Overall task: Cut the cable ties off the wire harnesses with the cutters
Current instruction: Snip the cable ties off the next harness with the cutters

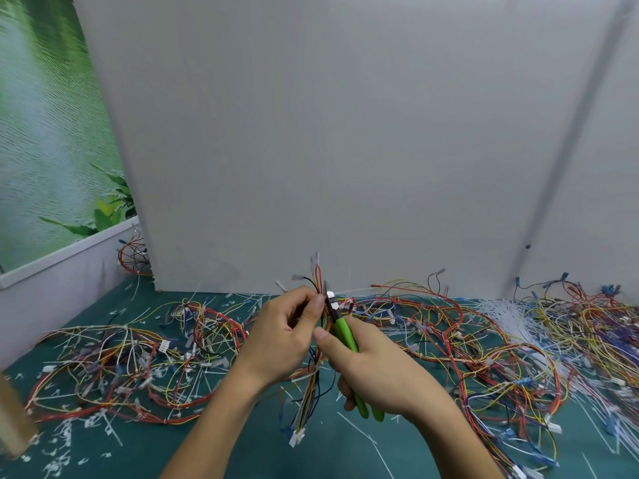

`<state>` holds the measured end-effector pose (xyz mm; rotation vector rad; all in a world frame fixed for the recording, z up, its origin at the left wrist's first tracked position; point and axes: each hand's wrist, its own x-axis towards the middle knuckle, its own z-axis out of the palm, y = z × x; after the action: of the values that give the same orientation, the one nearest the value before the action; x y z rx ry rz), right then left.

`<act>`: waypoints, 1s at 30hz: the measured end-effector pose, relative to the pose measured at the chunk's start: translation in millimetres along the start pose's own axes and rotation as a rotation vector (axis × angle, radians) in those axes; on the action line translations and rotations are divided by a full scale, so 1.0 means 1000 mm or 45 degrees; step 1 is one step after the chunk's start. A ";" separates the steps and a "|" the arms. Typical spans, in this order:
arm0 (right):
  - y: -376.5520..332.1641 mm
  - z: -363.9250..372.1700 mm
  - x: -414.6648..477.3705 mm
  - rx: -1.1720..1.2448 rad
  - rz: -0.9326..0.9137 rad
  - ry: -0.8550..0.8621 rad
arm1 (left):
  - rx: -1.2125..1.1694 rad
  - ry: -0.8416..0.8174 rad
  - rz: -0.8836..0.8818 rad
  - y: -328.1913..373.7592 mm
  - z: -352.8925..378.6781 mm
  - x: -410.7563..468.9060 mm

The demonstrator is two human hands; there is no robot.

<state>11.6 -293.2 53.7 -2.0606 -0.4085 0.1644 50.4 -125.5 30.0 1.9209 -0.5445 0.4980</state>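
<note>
My left hand (283, 335) grips a wire harness (313, 388) of red, yellow, black and blue wires, held upright above the green mat. Its white connector (296, 438) hangs at the bottom and its terminals stick up past my fingers. My right hand (371, 369) holds the green-handled cutters (345, 337), whose metal jaws (330, 300) lie against the harness just beside my left thumb. A white cable tie (304, 376) wraps the bundle below my left hand.
Tangled harnesses (121, 368) lie on the left of the green mat (242, 444) and more (518, 340) on the right. Cut white tie pieces (65, 433) litter the mat. A grey panel (345, 150) stands upright behind. A brown object (14, 420) sits at the left edge.
</note>
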 end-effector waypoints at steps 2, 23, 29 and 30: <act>0.002 -0.002 0.000 -0.019 0.000 -0.022 | -0.001 -0.036 -0.012 -0.002 0.000 0.000; 0.001 0.004 0.003 0.303 0.010 0.047 | -0.172 0.105 -0.065 -0.004 0.000 0.004; 0.002 0.004 0.005 0.117 0.043 0.011 | -0.142 0.055 -0.105 -0.009 0.001 0.004; 0.002 0.003 0.005 0.091 0.048 0.004 | -0.137 0.047 -0.116 -0.008 0.001 0.004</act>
<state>15.6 -290.0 50.5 -1.9986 -0.3571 0.1960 58.5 -123.9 25.7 1.8219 -0.4491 0.4360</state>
